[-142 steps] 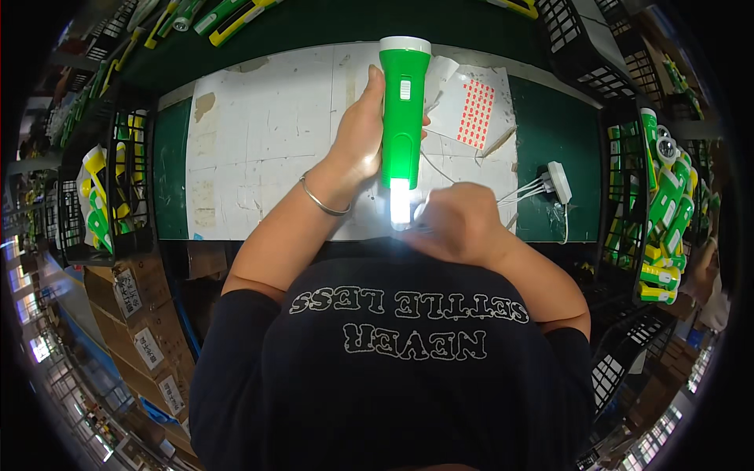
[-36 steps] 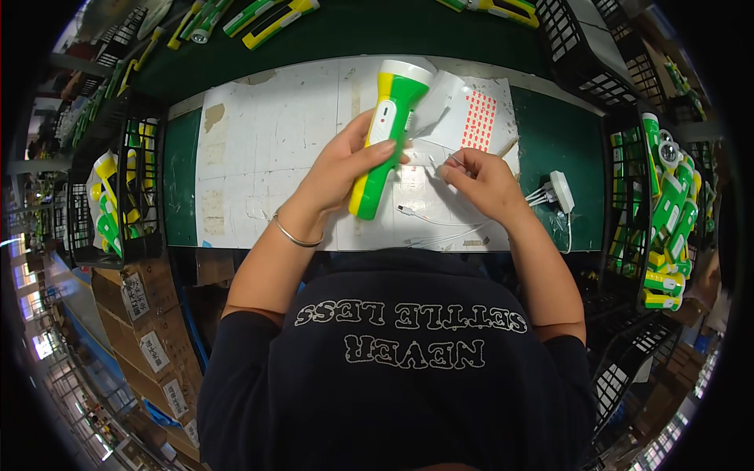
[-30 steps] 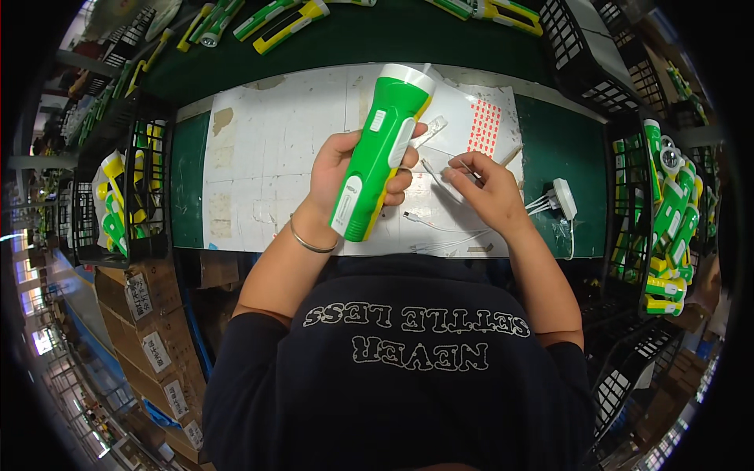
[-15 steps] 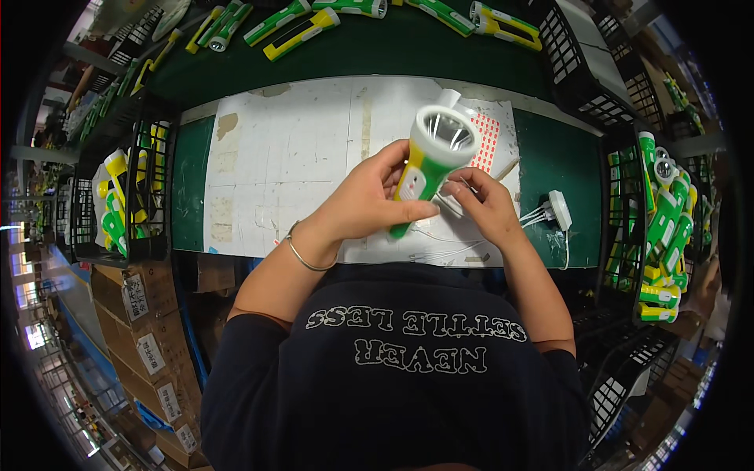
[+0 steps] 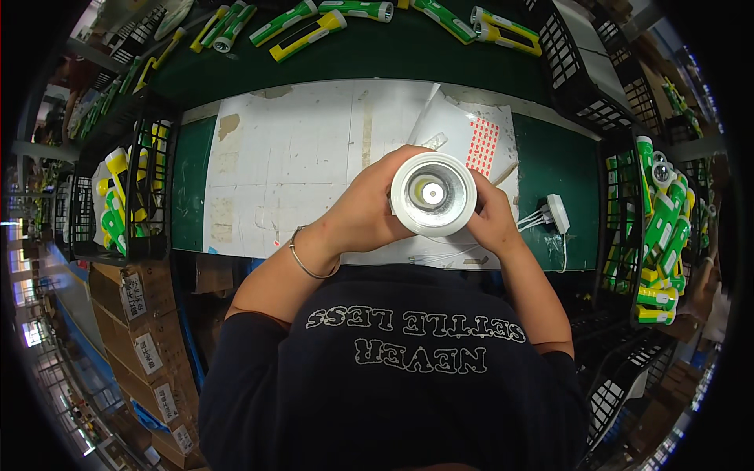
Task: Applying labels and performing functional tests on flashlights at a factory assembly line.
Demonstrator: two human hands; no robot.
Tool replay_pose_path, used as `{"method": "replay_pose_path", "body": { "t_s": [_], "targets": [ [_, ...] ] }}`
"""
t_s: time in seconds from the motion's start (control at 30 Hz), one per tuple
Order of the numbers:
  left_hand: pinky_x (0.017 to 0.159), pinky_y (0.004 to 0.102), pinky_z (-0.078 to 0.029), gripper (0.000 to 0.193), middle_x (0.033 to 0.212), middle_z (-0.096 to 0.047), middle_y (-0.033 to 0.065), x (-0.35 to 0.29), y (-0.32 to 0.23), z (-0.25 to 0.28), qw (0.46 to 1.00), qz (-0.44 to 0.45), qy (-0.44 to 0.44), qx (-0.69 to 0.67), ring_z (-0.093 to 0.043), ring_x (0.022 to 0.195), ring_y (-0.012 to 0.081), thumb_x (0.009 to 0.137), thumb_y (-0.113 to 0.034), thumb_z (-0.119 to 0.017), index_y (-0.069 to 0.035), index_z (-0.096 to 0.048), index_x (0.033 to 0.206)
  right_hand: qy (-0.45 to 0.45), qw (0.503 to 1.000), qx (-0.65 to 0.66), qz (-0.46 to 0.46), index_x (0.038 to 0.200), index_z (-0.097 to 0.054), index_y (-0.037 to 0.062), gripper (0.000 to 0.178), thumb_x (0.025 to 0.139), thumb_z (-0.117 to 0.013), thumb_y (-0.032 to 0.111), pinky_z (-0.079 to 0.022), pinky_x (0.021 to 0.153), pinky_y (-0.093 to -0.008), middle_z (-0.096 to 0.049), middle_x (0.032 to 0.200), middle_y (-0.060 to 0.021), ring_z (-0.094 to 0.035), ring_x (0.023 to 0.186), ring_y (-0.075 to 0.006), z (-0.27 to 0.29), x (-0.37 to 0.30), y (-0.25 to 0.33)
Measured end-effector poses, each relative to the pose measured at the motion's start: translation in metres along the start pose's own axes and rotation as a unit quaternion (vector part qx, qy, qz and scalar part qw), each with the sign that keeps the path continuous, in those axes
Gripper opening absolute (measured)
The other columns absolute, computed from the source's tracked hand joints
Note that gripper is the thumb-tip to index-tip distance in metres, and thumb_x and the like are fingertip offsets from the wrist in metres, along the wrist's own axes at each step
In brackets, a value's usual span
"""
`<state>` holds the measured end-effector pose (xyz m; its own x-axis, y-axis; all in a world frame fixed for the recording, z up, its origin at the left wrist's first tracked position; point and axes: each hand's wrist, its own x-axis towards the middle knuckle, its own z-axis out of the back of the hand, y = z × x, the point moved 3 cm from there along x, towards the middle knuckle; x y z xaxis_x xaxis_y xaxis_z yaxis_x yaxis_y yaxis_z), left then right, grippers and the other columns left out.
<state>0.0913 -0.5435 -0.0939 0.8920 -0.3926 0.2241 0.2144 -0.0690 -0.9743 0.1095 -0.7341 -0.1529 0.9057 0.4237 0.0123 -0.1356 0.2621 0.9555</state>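
A flashlight (image 5: 433,194) points its round white head and silver reflector up at me, hiding most of its body. My left hand (image 5: 372,200) wraps round its left side, a metal bangle on the wrist. On the right side my right hand (image 5: 493,217) closes against it, the fingertips tucked behind the head. Just beyond lies a sheet of red stickers (image 5: 483,147) on the white board (image 5: 290,165). Thin white cables (image 5: 448,257) run along the board's near edge, below the flashlight.
Green and yellow flashlights (image 5: 309,36) lie along the table's far side. Black crates of flashlights stand at left (image 5: 157,243) and right (image 5: 616,228). A white multi-plug charger block (image 5: 557,213) sits on the green tabletop at right. Cardboard boxes (image 5: 145,345) are stacked at lower left.
The flashlight has tipped so its head now faces straight up at me; before, its green and yellow body showed at a slant. My right hand has come in against its side.
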Motion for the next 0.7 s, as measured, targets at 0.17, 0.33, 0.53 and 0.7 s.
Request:
{"method": "replay_pose_path", "body": {
  "t_s": [0.17,0.33,0.53,0.7],
  "targets": [
    [0.098,0.0434,-0.043,0.058,0.119,-0.052,0.0093,0.0,0.01,0.006,0.988,0.01,0.002,-0.157,-0.049,0.117,0.0293,0.067,-0.006,-0.077,-0.003,-0.047,0.117,0.067,0.985,0.156,0.03,0.121,-0.047,-0.0033,0.039,0.085,-0.05,0.01,-0.041,0.088,-0.0257,-0.058,0.108,-0.0102,-0.054,0.103,-0.0146,-0.002,-0.004,0.013],
    [0.108,0.0463,-0.028,0.065,0.143,-0.028,0.0174,0.002,0.03,0.01,0.844,0.059,-0.047,-0.53,-0.028,0.133,0.0299,0.089,-0.015,-0.057,-0.006,-0.019,0.141,0.082,0.957,0.278,0.028,0.123,-0.044,-0.0066,0.043,0.088,-0.047,0.017,-0.04,0.09,-0.0273,-0.058,0.11,-0.0115,-0.054,0.103,-0.015,-0.003,-0.013,0.035],
    [0.108,0.0463,-0.028,0.056,0.138,-0.036,0.0143,0.002,0.049,0.01,0.782,0.071,-0.061,-0.616,-0.029,0.133,0.029,0.093,-0.025,-0.049,-0.009,-0.022,0.14,0.053,0.976,0.211,0.024,0.129,-0.039,-0.0057,0.057,0.081,-0.049,0.023,-0.032,0.064,-0.0172,-0.056,0.11,-0.0088,-0.04,0.071,-0.0029,-0.011,-0.015,0.055],
    [0.106,0.0455,-0.031,0.054,0.129,-0.045,0.0123,0.002,0.057,0.01,0.751,0.078,-0.064,-0.652,-0.034,0.13,0.0284,0.094,-0.028,-0.048,-0.009,-0.025,0.139,0.075,0.95,0.302,0.012,0.127,-0.041,-0.0054,0.045,0.086,-0.052,0.011,-0.041,0.086,-0.023,-0.057,0.108,-0.0091,-0.052,0.099,-0.0113,-0.009,-0.013,0.054]
  ]
}}
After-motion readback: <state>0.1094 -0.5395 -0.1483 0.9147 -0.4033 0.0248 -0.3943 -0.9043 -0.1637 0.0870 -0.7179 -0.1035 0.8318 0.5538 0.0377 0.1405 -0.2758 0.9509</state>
